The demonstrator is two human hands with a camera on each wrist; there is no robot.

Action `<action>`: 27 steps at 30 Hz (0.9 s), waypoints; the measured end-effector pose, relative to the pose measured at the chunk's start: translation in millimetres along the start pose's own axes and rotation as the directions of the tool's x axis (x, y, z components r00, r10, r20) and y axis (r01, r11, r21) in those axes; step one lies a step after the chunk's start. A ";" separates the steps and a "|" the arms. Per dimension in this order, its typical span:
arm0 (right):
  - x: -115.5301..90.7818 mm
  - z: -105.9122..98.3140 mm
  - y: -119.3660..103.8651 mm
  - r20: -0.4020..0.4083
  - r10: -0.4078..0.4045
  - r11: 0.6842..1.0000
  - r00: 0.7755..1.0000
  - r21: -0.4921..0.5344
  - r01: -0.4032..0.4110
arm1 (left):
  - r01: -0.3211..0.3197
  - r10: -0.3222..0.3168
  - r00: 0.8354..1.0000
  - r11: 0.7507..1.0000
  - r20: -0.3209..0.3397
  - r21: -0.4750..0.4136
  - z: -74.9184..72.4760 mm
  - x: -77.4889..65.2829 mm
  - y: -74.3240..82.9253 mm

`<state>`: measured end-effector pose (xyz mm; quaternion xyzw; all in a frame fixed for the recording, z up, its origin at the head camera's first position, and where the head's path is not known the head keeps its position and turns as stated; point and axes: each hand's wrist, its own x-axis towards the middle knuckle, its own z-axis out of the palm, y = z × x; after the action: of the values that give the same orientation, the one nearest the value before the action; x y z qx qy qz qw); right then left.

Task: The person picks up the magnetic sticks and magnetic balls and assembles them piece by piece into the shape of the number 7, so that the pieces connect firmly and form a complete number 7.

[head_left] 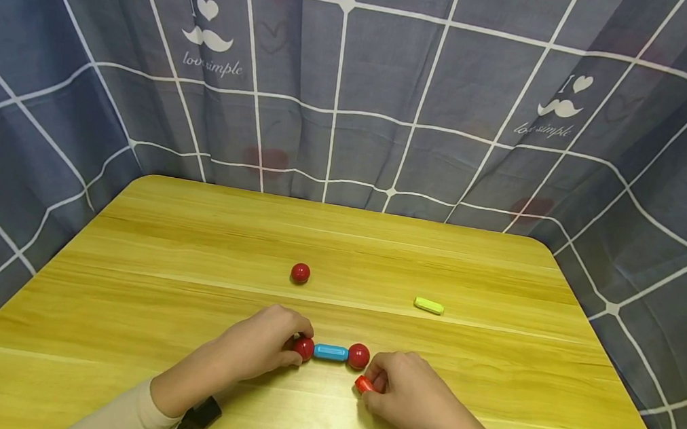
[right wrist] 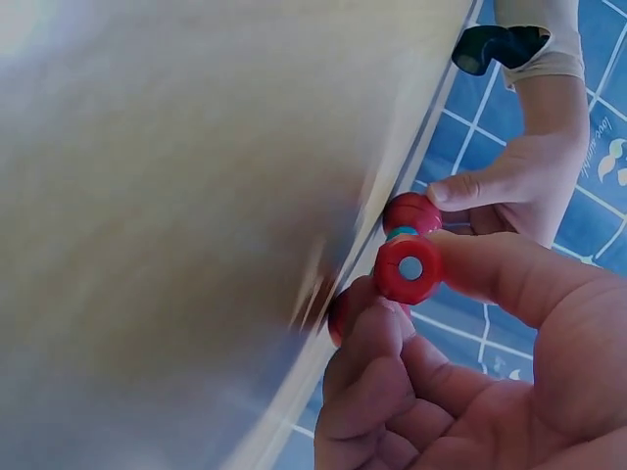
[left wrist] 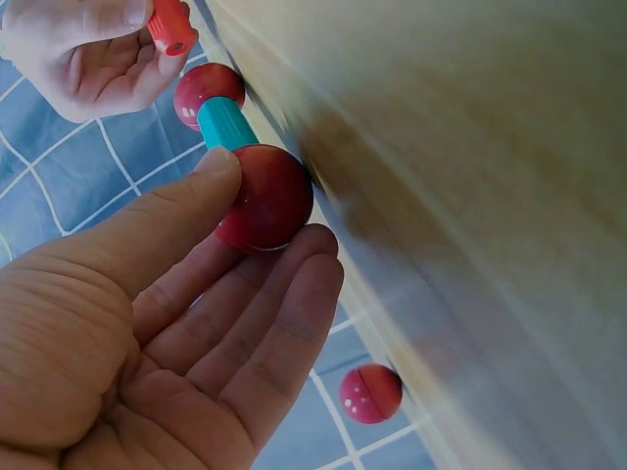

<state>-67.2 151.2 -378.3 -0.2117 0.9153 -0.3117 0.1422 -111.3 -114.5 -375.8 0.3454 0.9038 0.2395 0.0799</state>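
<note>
A blue rod (head_left: 331, 352) lies on the table with a red ball at each end. My left hand (head_left: 267, 344) pinches the left red ball (left wrist: 266, 198) between thumb and fingers. The right red ball (head_left: 358, 356) sits free of both hands, close to the right fingertips. Between thumb and fingers, my right hand (head_left: 410, 394) holds a short red rod (head_left: 365, 385), just in front of that ball. In the right wrist view a pale round spot shows on the end of the red rod (right wrist: 408, 271).
Farther back on the wooden table (head_left: 195, 229) lie a loose red ball (head_left: 300, 273) and a yellow-green rod (head_left: 429, 306). A dark checked curtain (head_left: 380, 74) surrounds the table's back and sides. Something black (head_left: 200, 416) shows at the left wrist.
</note>
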 end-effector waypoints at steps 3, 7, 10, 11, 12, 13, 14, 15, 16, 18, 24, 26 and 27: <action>0.8 -0.1 1.0 0.017 0.003 1.000 1.000 0.026 -0.004 | 0.001 -0.001 1.000 1.000 -0.001 0.001 0.0 0.0 0.3; 1.6 -0.1 2.4 0.059 0.016 0.996 0.998 0.088 -0.021 | 0.002 -0.002 1.000 1.000 -0.005 0.000 -0.1 -0.2 0.9; 2.7 0.3 3.2 0.085 0.030 0.990 0.996 0.133 -0.041 | 0.002 -0.002 1.000 1.000 -0.007 -0.001 -0.1 -0.3 1.3; 3.1 0.3 3.7 0.092 0.035 0.988 0.995 0.147 -0.048 | 0.002 -0.002 1.000 1.000 -0.007 -0.002 0.0 -0.3 1.4; 3.5 0.4 4.0 0.100 0.041 0.985 0.994 0.165 -0.057 | 0.003 -0.003 1.000 1.000 -0.008 -0.002 0.0 -0.3 1.5; 4.1 0.4 4.5 0.107 0.049 0.981 0.993 0.184 -0.068 | 0.003 -0.003 1.000 1.000 -0.007 -0.003 0.1 -0.3 1.5; 4.6 0.4 4.9 0.113 0.057 0.976 0.992 0.200 -0.079 | 0.004 -0.004 1.000 1.000 -0.007 -0.002 0.2 -0.3 1.5; 5.1 0.4 5.6 0.118 0.068 0.972 0.991 0.217 -0.093 | 0.004 -0.004 1.000 1.000 -0.006 -0.002 0.3 -0.4 1.5; 5.7 0.4 6.2 0.123 0.078 0.967 0.989 0.232 -0.106 | 0.005 -0.005 1.000 1.000 -0.005 -0.001 0.5 -0.4 1.4; 7.0 0.6 7.6 0.129 0.097 0.960 0.987 0.249 -0.127 | 0.006 -0.006 1.000 1.000 -0.005 0.000 0.8 -0.3 1.2; 10.2 2.8 11.9 0.155 0.118 0.926 0.981 0.341 -0.165 | 0.011 -0.011 1.000 1.000 -0.002 -0.003 1.0 -0.1 1.1; 11.1 3.9 13.4 0.169 0.121 0.902 0.978 0.393 -0.180 | 0.011 -0.011 1.000 1.000 -0.002 -0.002 1.0 -0.2 1.0; 11.6 4.2 14.0 0.176 0.125 0.890 0.976 0.414 -0.189 | 0.011 -0.011 1.000 1.000 -0.002 -0.002 1.0 -0.2 1.0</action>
<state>-79.8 153.5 -391.9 -0.1226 0.8256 -0.4765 0.2761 -110.3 -113.6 -376.2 0.3402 0.9056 0.2402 0.0808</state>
